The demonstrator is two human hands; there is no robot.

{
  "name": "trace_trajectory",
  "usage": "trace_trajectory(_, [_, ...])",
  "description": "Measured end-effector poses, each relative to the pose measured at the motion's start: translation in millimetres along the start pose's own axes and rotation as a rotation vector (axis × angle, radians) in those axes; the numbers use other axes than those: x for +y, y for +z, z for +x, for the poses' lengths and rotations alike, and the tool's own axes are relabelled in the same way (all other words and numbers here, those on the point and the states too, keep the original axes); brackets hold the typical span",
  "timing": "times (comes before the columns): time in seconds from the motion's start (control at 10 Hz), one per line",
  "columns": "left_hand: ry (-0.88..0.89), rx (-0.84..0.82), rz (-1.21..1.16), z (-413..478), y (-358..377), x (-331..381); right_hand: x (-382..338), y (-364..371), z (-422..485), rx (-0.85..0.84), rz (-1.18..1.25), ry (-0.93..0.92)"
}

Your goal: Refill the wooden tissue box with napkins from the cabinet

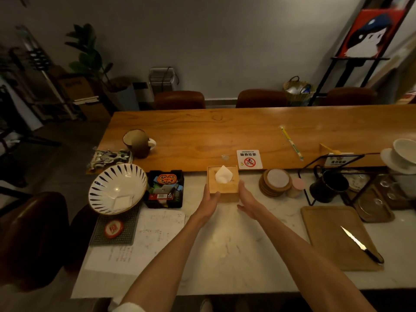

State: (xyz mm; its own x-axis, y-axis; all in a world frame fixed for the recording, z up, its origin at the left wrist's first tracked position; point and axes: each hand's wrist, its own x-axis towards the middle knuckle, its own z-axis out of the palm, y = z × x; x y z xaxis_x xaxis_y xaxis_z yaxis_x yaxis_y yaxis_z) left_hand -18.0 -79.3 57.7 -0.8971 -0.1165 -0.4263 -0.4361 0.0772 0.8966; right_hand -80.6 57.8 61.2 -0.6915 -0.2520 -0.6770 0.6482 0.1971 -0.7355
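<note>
A square wooden tissue box stands on the white marble counter, close to the wooden bar top. A white napkin pokes up through the slot in its lid. My left hand presses flat against the box's left side, thumb on its front corner. My right hand lies along the box's right side with fingers stretched out. Both hands touch the box. No cabinet is in sight.
Left of the box sit a black tray of small items and a striped bowl. To the right are stacked coasters, a black wire rack, and a wooden board bearing a knife. Papers lie front left.
</note>
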Motion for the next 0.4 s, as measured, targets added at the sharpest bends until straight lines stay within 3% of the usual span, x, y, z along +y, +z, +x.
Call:
trace_trajectory(0.2, [-0.025, 0.000, 0.119, 14.9, -2.0, -12.2, -2.4, -12.3, -2.1, -0.064, -0.137, -0.001])
trace_trajectory(0.3, [0.004, -0.019, 0.202, -4.4, -1.5, 17.1, -5.9, -14.5, -0.8, -0.039, -0.373, -0.068])
trace_trajectory(0.4, [-0.022, 0.034, 0.396, -3.2, -5.6, 29.7, -10.6, -22.0, 3.1, 0.223, -0.829, -0.192])
